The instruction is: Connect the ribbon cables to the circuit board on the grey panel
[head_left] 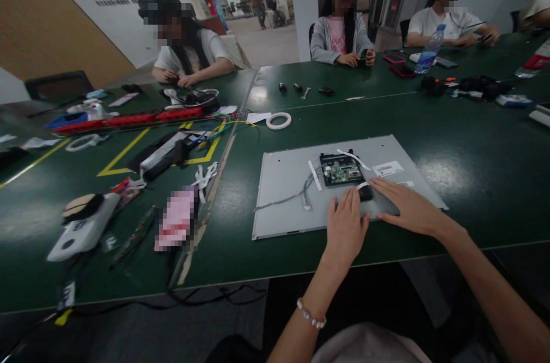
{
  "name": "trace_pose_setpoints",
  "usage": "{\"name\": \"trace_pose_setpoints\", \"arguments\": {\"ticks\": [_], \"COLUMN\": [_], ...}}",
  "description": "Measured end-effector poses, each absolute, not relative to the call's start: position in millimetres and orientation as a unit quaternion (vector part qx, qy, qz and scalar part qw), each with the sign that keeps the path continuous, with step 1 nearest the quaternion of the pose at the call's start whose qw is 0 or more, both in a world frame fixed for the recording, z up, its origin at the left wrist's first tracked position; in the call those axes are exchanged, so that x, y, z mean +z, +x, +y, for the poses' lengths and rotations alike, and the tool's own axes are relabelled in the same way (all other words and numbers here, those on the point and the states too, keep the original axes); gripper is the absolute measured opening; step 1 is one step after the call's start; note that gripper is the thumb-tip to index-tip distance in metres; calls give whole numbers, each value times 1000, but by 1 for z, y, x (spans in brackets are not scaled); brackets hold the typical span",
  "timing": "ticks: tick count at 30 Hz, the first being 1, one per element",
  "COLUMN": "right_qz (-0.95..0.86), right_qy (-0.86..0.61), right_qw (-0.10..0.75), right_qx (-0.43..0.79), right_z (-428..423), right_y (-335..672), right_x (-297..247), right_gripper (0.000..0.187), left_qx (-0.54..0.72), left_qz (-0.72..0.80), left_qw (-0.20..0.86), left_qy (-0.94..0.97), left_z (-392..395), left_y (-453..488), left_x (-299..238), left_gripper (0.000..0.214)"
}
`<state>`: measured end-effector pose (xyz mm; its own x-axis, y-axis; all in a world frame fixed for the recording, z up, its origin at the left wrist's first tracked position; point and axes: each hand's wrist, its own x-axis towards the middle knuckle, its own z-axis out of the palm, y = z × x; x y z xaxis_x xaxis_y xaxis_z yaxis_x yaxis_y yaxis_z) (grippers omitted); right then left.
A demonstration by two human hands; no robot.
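A flat grey metal panel (292, 174), like the back of a display, lies in front of me. Near its middle sits a green circuit board (344, 171) in a black frame. Strips of white tape (315, 175) lie beside it, and a thin grey cable (283, 201) runs off to the left. My left hand (345, 225) rests on the panel's near part, fingers stretched out, with fingertips by a small black piece (365, 192). From the right, my right hand (406, 205) lies flat, fingers extended beside that piece. Whatever is under the fingertips is hidden.
A tape roll (278, 121) lies beyond the panel. On the left are a white device (83, 228), a pink packet (176, 219), a red strip (141, 118) and cables. A wrench (305, 93) and a bottle (430, 49) are farther off. Several people sit across the table.
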<state>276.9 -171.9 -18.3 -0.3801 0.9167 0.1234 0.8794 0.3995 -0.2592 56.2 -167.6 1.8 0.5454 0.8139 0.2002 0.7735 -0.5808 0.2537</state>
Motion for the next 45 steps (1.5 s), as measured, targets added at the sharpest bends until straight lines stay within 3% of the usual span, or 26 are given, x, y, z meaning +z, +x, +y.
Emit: {"name": "trace_pose_setpoints", "arguments": {"ticks": [10, 18, 33, 45], "right_qz": [-822, -826, -821, -822], "right_qy": [-555, -551, -556, -554], "right_qw": [113, 113, 116, 120], "right_qx": [53, 35, 50, 58], "right_z": [-171, -172, -170, -171], "right_y": [275, 276, 276, 278], "right_x": [-18, -21, -21, -22], "right_gripper": [72, 69, 71, 74], "left_qx": [139, 157, 129, 186], "left_qz": [497, 496, 526, 491], "left_qw": [20, 45, 33, 35], "left_qy": [856, 853, 840, 851], "left_z": [-173, -169, -172, -168], "left_y": [85, 86, 84, 80], "left_x": [3, -3, 0, -8], "left_gripper": [49, 47, 47, 43]}}
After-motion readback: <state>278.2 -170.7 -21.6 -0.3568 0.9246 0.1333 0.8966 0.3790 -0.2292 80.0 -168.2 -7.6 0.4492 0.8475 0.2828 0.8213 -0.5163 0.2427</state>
